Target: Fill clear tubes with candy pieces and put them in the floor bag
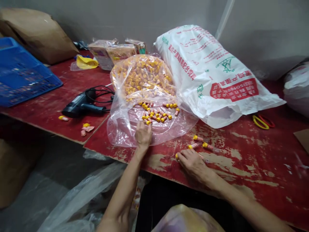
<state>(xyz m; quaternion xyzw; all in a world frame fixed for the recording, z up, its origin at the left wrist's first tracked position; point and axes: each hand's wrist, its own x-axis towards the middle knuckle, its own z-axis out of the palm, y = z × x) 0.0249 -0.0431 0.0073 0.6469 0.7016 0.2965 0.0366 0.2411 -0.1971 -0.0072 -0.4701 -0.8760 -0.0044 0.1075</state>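
Note:
A large clear plastic bag (118,129) lies on the table, its far part bulging with small yellow-capped tubes (145,77). Several loose tubes (158,116) are spread in the bag's flat near part. My left hand (143,135) rests at the bag's near edge, thumb and fingers apart, with its fingertips beside the nearest tubes. On the bare tabletop, my right hand (191,161) closes over a yellow-capped tube (177,156); the cap sticks out past the fingers and most of its body is hidden. Just beyond that hand lie a few more tubes (198,138) in clear wrap.
A white printed sack (207,71) leans at the right, with yellow-handled scissors (260,122) near it. A dark heat gun (84,103) with its cord lies left, before a blue crate (26,75). Packaged boxes (120,51) stand behind the bag. The red table's (154,161) front edge is close.

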